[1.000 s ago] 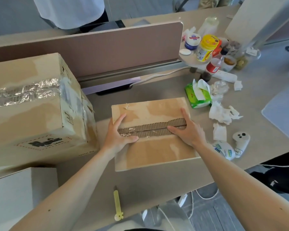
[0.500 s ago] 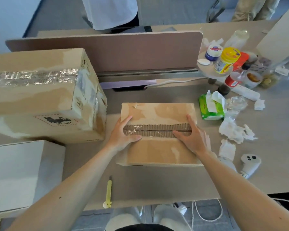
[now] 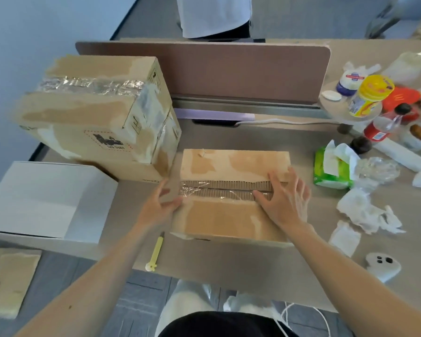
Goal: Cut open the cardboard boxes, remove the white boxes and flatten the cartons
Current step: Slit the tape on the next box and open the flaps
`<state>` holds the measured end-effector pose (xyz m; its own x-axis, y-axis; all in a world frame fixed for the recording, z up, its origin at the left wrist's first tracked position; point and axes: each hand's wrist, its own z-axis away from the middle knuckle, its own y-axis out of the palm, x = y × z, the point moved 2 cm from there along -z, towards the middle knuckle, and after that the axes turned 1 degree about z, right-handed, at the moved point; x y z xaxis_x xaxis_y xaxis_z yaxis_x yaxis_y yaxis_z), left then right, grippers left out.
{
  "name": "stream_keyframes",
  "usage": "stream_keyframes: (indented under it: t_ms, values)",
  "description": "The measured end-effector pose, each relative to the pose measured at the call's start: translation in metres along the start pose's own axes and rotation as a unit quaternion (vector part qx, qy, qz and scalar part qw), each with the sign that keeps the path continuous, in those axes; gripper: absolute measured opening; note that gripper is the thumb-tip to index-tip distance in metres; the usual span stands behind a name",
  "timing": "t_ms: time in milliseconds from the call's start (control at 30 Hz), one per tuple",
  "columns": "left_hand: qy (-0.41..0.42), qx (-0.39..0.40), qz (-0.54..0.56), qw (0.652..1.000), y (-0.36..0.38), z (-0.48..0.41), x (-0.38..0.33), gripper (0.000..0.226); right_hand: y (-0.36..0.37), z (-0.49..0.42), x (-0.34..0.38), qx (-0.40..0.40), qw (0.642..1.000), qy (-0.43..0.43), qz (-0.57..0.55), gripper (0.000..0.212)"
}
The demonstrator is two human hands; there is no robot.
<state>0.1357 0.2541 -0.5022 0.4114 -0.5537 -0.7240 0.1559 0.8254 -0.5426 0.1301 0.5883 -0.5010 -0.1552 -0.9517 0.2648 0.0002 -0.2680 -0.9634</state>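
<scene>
Head view: the small brown cardboard carton sits near the front edge of the grey desk, top up, its long axis and taped seam running left to right. The left hand touches its left end and the right hand lies on the seam, both straight-fingered, gripping nothing. The seam looks slit, though tape glare obscures it, and the flaps are closed. A plain white box is already out, while the large taped brown carton is unopened.

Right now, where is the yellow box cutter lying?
In the head view the yellow cutter lies on the desk near its front edge, just left of the near-left corner of the small carton, below the left hand.
</scene>
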Motion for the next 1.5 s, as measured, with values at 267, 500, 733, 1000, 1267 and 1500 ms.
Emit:
stream_keyframes:
  t_ms: [267,500,733,1000,1267,1500]
  values:
    - [-0.122,-0.068,-0.135,0.981,-0.023,0.01,0.088,0.022,0.024,0.0,0.079,0.057,0.982,-0.167,-0.064,0.056]
    - [-0.173,0.052,-0.224,0.958,-0.003,-0.002,0.133,0.053,0.036,0.009,0.098,0.072,0.984,-0.152,-0.055,0.057]
    - [-0.163,0.071,-0.304,0.936,0.003,-0.004,0.134,0.044,0.036,0.021,0.103,0.043,0.988,-0.129,-0.078,0.061]
    - [-0.11,0.023,-0.101,0.989,-0.028,-0.025,0.073,0.02,0.024,0.012,0.111,0.072,0.983,-0.078,-0.152,0.047]
    - [0.065,0.022,0.217,0.974,-0.052,-0.014,-0.031,0.007,0.0,0.003,0.17,0.143,0.921,-0.015,-0.361,0.015]
    - [0.108,0.091,0.289,0.947,-0.041,-0.017,-0.061,0.01,-0.011,0.008,0.2,0.321,0.731,0.091,-0.595,0.035]
